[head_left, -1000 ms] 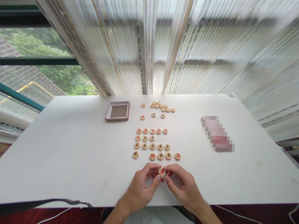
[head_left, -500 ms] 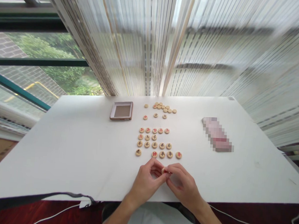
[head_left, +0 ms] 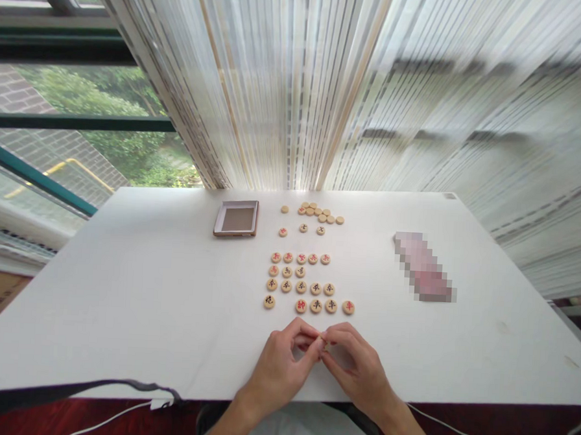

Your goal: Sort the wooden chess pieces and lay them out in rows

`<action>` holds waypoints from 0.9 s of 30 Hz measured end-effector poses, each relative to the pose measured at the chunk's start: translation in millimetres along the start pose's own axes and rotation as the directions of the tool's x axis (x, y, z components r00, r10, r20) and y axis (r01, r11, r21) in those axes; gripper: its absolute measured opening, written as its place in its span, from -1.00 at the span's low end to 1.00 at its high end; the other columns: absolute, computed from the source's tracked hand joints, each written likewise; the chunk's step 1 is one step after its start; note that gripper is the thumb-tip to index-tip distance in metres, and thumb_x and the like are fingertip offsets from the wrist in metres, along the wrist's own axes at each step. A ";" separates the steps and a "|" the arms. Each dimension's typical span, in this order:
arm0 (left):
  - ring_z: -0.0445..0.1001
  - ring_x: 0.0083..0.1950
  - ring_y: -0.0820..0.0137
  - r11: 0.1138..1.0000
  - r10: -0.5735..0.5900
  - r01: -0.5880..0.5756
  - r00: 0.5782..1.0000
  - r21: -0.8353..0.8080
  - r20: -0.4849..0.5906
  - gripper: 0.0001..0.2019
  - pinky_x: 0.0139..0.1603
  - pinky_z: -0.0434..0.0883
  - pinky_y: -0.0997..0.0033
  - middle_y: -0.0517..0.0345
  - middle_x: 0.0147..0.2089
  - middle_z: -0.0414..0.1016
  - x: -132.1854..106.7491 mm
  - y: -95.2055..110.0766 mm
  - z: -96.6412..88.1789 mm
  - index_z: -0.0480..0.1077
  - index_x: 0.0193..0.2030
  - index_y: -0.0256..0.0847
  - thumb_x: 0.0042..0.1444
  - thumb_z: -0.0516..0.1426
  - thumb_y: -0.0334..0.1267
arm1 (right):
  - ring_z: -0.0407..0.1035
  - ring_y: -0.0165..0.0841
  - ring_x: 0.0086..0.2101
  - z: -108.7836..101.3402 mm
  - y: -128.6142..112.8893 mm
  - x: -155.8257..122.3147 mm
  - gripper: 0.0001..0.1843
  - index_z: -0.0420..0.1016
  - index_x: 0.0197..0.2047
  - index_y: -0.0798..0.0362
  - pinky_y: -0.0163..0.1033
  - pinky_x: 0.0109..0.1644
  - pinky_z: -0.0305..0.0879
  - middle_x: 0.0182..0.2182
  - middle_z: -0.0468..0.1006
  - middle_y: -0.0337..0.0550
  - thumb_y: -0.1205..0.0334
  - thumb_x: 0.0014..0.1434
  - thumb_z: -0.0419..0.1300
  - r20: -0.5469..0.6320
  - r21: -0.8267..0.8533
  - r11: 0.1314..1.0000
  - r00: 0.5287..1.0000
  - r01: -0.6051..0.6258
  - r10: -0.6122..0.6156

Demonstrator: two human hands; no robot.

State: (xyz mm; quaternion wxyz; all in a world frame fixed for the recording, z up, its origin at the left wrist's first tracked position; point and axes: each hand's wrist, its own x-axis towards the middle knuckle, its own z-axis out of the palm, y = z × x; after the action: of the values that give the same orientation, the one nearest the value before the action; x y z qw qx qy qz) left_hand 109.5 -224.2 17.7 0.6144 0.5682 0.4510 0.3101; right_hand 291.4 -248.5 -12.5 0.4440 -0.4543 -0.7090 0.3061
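Observation:
Close to the table's near side, my left hand [head_left: 285, 361] and my right hand [head_left: 359, 362] meet fingertip to fingertip. Both pinch one small Chinese chess piece [head_left: 323, 342], mostly covered by the fingers, so its character cannot be read. Just beyond them lies a row with a red-marked piece [head_left: 301, 306], two black-marked ones and another red piece [head_left: 348, 307]; a black piece [head_left: 269, 301] sits apart on the left. Farther back come a row of black pieces [head_left: 301, 287], a short mixed row [head_left: 286, 272] and a row of red pieces [head_left: 301, 258].
At the back of the white table [head_left: 145, 288], several pale blank-side-up pieces [head_left: 322, 218] cluster. Three face-up pieces [head_left: 303, 228] lie before them. An open shallow box [head_left: 236, 218] stands back left. A blurred pinkish object [head_left: 423, 266] lies right. Curtains [head_left: 297, 88] hang behind.
Between my fingertips the chess piece has turned; its red marking showed before and is now hidden. My hands stay together, and the whole view has shifted slightly.

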 end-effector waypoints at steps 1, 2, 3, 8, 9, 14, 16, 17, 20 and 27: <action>0.63 -0.16 0.32 1.000 0.012 -0.013 1.000 0.017 0.013 -0.78 -0.12 0.56 0.41 0.04 -0.15 0.65 0.5 1.8 -2.0 0.44 -0.12 -0.22 0.31 0.14 -0.10 | 0.47 -0.30 -0.20 -0.4 -0.3 0.7 -0.73 0.43 -0.01 -0.07 -0.22 -0.12 0.48 -0.23 0.52 -0.15 0.41 0.26 0.24 -0.002 0.007 1.000 1.000 -0.017 0.017; 0.63 -0.15 0.33 0.999 0.024 -0.025 0.999 0.031 0.029 -0.79 -0.09 0.55 0.41 0.05 -0.12 0.65 1.1 3.2 -4.2 0.44 -0.10 -0.21 0.32 0.13 -0.11 | 0.47 -0.30 -0.20 -1.0 -0.5 1.4 -0.75 0.44 -0.02 -0.07 -0.21 -0.11 0.48 -0.23 0.52 -0.16 0.39 0.26 0.24 -0.005 0.015 0.999 0.999 -0.035 0.035; 0.63 -0.14 0.34 0.998 0.033 -0.035 0.998 0.044 0.046 -0.78 -0.06 0.54 0.41 0.06 -0.11 0.64 1.8 4.0 -6.3 0.44 -0.06 -0.20 0.33 0.11 -0.11 | 0.47 -0.30 -0.21 -1.7 -0.5 2.0 -0.76 0.45 -0.04 -0.07 -0.22 -0.11 0.47 -0.23 0.53 -0.16 0.38 0.26 0.25 -0.012 0.023 0.998 0.998 -0.054 0.054; 0.62 -0.14 0.37 0.993 0.050 -0.059 0.995 0.104 0.082 -0.74 0.01 0.51 0.41 0.10 -0.12 0.65 3.0 -0.5 -13.4 0.38 0.11 -0.14 0.36 0.07 -0.15 | 0.50 -0.32 -0.24 -4.2 3.7 1.9 -0.80 0.48 -0.05 -0.06 -0.25 -0.12 0.49 -0.22 0.57 -0.17 0.29 0.25 0.29 -0.064 0.106 0.976 0.978 -0.190 0.197; 0.62 -0.14 0.38 0.991 0.061 -0.070 0.995 0.113 0.080 -0.75 0.00 0.51 0.42 0.10 -0.12 0.65 2.8 -2.6 -13.7 0.38 0.11 -0.14 0.36 0.08 -0.17 | 0.51 -0.33 -0.24 -4.3 5.1 1.4 -0.80 0.48 -0.04 -0.06 -0.25 -0.11 0.51 -0.22 0.57 -0.17 0.28 0.25 0.29 -0.067 0.139 0.965 0.970 -0.224 0.235; 0.61 -0.17 0.40 0.983 0.113 -0.121 0.992 0.140 0.063 -0.77 -0.02 0.52 0.43 0.08 -0.08 0.64 2.5 -10.6 -13.0 0.38 0.08 -0.16 0.34 0.09 -0.21 | 0.56 -0.30 -0.15 -5.5 9.5 0.7 -0.77 0.51 -0.01 -0.07 -0.22 0.01 0.53 -0.13 0.60 -0.13 0.23 0.25 0.31 -0.033 0.341 0.874 0.924 -0.347 0.380; 0.61 -0.17 0.41 0.980 0.125 -0.132 0.991 0.152 0.055 -0.78 -0.02 0.52 0.45 0.09 -0.10 0.64 2.7 -11.6 -12.7 0.39 0.07 -0.15 0.35 0.08 -0.21 | 0.58 -0.27 -0.12 -7.6 8.4 1.9 -0.78 0.52 -0.01 -0.07 -0.18 0.05 0.53 -0.10 0.61 -0.11 0.20 0.26 0.30 0.015 0.438 0.818 0.913 -0.372 0.407; 0.61 -0.17 0.41 0.977 0.130 -0.138 0.990 0.160 0.055 -0.78 -0.02 0.51 0.45 0.11 -0.12 0.64 2.6 -11.7 -12.7 0.40 0.06 -0.15 0.35 0.08 -0.21 | 0.59 -0.25 -0.13 -8.9 7.4 2.6 -0.80 0.52 -0.03 -0.06 -0.17 0.05 0.54 -0.10 0.61 -0.10 0.19 0.27 0.29 0.036 0.477 0.792 0.908 -0.382 0.417; 0.59 -0.18 0.41 0.970 0.143 -0.152 0.988 0.191 0.057 -0.80 -0.04 0.50 0.47 0.13 -0.16 0.64 1.5 -10.9 -13.2 0.45 0.01 -0.13 0.35 0.07 -0.19 | 0.61 -0.24 -0.17 -12.8 3.6 4.4 -0.81 0.52 -0.09 -0.02 -0.15 0.01 0.56 -0.11 0.62 -0.07 0.14 0.25 0.31 0.056 0.539 0.738 0.892 -0.405 0.448; 0.59 -0.18 0.38 0.961 0.143 -0.153 0.988 0.232 0.059 -0.80 -0.06 0.48 0.46 0.13 -0.18 0.64 -0.9 -7.5 -14.2 0.50 -0.06 -0.13 0.34 0.07 -0.20 | 0.59 -0.29 -0.29 -18.2 2.3 4.8 -0.79 0.45 -0.17 0.00 -0.16 -0.14 0.59 -0.19 0.62 -0.10 0.09 0.22 0.33 0.073 0.481 0.766 0.891 -0.426 0.449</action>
State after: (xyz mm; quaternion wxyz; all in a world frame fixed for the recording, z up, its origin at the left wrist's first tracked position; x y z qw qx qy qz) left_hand 95.3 -220.2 11.3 0.5270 0.6756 0.4281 0.2874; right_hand 307.9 -242.6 -5.2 0.4760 -0.4876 -0.4734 0.5581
